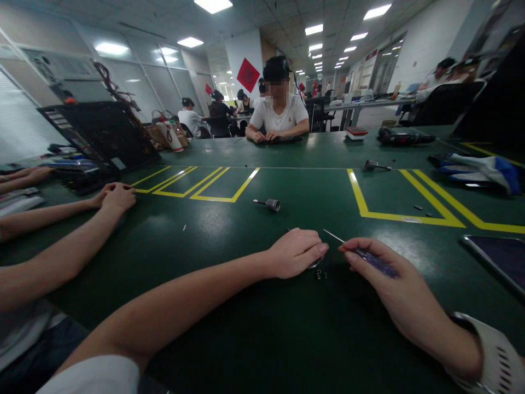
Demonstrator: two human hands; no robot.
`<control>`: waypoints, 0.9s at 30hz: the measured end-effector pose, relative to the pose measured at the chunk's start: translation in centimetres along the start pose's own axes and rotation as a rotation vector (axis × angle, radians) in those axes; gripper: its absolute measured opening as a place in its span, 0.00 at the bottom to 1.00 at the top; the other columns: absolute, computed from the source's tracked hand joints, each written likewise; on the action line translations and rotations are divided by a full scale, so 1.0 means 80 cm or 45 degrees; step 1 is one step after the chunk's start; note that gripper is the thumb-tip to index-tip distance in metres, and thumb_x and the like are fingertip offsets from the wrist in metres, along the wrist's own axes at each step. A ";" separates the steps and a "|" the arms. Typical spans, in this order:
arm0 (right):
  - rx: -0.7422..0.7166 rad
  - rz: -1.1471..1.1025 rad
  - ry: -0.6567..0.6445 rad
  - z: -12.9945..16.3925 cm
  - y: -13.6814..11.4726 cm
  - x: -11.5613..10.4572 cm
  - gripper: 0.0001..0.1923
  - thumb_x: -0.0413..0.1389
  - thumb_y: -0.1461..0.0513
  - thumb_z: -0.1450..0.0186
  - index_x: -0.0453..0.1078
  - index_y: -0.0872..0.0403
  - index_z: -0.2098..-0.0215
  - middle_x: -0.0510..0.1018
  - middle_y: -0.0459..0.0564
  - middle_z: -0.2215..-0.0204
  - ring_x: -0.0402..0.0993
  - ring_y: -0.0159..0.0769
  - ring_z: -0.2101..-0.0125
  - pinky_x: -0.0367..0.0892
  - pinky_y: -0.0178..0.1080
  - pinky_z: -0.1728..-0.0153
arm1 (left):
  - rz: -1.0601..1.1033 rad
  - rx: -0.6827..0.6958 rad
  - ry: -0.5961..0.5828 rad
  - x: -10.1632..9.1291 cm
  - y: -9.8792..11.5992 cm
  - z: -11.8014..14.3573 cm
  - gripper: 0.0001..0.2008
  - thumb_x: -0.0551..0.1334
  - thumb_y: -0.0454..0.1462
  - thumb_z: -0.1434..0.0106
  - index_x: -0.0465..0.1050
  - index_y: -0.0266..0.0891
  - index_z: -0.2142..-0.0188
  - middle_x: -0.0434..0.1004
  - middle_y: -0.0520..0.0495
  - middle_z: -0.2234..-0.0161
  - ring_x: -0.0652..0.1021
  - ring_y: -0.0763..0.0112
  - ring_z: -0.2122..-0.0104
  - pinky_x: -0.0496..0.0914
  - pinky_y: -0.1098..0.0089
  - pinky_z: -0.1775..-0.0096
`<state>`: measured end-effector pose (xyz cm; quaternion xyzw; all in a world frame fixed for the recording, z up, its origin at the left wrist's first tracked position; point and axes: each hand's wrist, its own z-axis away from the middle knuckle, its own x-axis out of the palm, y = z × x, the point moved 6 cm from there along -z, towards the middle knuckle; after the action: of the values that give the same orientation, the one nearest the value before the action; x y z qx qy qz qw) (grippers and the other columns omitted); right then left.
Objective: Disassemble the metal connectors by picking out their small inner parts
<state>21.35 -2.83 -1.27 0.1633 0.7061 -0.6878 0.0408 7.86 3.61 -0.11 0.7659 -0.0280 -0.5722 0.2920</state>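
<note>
Right hand (385, 273) closed around a slim screwdriver (371, 258) with a dark violet handle, thin metal shaft pointing up and to the left, tip just beyond the left fingertips. Left hand (296, 253) curled loosely, knuckles up, fingers pressed down onto a small metal ring-like part (315, 265) that peeks out under the fingertips — what exactly is pinched there cannot be told. Just below that, between the two hands and touching neither, a pair of tiny dark screws or nuts (320, 274) on the green table (254, 328). White wristband (492, 350) on the right wrist.

Farther out, straight ahead of the left hand, a short metal socket with a pin (268, 204) lying on its side, well apart from both hands. Yellow tape lines (361, 202) marking boxes on the tabletop left and right of it. Near the right edge, a dark tablet (496, 260) lying flat. Beyond the yellow lines, a small metal tool (375, 165), a power driver (404, 137) and a red-and-white box (356, 133).

On the left, another person's forearms — hands clasped (117, 196) on the table. Across the table, a person in a white shirt (279, 115) seated, hands together over something dark. Black open computer case (102, 134) at far left.
</note>
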 end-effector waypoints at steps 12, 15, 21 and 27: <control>-0.725 0.425 -0.227 0.019 -0.041 0.039 0.10 0.50 0.64 0.37 0.67 0.47 0.58 0.73 0.51 0.58 0.68 0.42 0.55 0.66 0.49 0.56 | 0.600 -0.178 0.246 -0.006 -0.014 -0.003 0.25 0.44 0.51 0.35 0.71 0.36 0.70 0.72 0.46 0.70 0.73 0.70 0.67 0.65 0.69 0.60; -0.733 0.462 -0.252 0.017 -0.042 0.047 0.12 0.50 0.65 0.37 0.65 0.46 0.55 0.72 0.51 0.55 0.68 0.43 0.54 0.65 0.50 0.54 | 0.979 -0.367 0.325 0.000 -0.022 -0.001 0.21 0.49 0.49 0.36 0.72 0.36 0.69 0.72 0.47 0.71 0.73 0.71 0.68 0.66 0.70 0.63; -0.482 0.350 -0.188 0.002 -0.026 0.061 0.27 0.49 0.65 0.40 0.51 0.49 0.43 0.69 0.55 0.53 0.69 0.44 0.55 0.67 0.51 0.56 | 1.515 -0.672 0.898 -0.009 -0.052 0.013 0.20 0.49 0.42 0.36 0.70 0.35 0.79 0.70 0.48 0.78 0.71 0.72 0.75 0.66 0.69 0.66; -0.557 0.509 -0.248 -0.006 -0.046 0.075 0.21 0.53 0.60 0.40 0.61 0.51 0.48 0.68 0.56 0.49 0.64 0.48 0.49 0.63 0.54 0.52 | 1.725 -0.593 1.432 -0.079 -0.077 0.030 0.23 0.46 0.35 0.35 0.59 0.38 0.87 0.56 0.53 0.89 0.65 0.74 0.83 0.64 0.71 0.71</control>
<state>14.74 -1.33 0.56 0.2197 0.7841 -0.5101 0.2770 1.78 10.07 1.97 0.6733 -0.2092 0.1887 0.6836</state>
